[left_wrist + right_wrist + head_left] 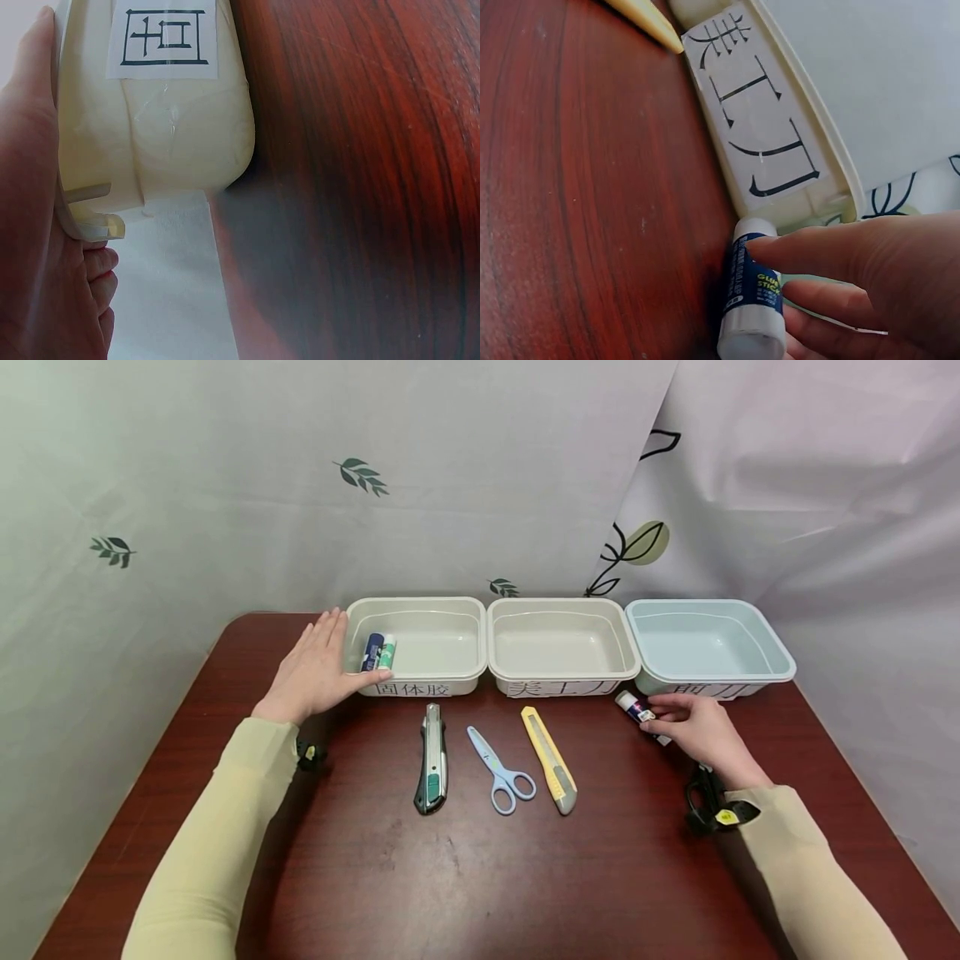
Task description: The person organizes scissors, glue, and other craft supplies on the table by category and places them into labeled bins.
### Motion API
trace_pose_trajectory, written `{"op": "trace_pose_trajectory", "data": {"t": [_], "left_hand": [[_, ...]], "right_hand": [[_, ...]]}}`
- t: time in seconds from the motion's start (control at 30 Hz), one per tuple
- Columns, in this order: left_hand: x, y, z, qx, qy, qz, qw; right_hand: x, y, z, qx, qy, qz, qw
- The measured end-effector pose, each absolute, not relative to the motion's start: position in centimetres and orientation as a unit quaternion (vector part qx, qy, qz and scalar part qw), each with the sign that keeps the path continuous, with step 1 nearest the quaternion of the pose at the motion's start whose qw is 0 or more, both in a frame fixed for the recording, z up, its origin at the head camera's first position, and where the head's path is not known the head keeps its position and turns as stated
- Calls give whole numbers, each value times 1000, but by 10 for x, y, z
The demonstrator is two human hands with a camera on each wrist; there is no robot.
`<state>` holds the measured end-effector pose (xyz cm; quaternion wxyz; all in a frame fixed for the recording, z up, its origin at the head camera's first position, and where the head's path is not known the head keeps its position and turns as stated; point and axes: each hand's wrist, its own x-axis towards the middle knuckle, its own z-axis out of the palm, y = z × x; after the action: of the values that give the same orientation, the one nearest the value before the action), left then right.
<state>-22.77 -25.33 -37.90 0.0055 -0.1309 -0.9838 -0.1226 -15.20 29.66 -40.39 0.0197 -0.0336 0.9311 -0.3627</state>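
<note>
Head view looks down; 2 close wrist views share tabletop (510,885).

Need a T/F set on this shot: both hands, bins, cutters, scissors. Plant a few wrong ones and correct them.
1. The right hand touches a glue stick. True.
2. The left hand is on the middle bin. False: it is on the rim of the left bin.
3. A blue tube and a green-and-white tube are in the left bin. True.
4. The scissors lie between the silver-and-green cutter and the yellow cutter. True.
5. The yellow cutter is inside the blue bin. False: it lies on the table.
6. The scissors' blades are spread wide. False: they are closed together.
</note>
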Motion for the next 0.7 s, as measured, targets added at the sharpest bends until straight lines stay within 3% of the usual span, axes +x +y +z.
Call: {"op": "trace_pose_trajectory", "data": {"t": [0.7], "left_hand": [[-229, -253, -380, -131, -984, -118, 12]], "right_hand": [[-156, 294, -409, -37, 927, -371, 48]]}}
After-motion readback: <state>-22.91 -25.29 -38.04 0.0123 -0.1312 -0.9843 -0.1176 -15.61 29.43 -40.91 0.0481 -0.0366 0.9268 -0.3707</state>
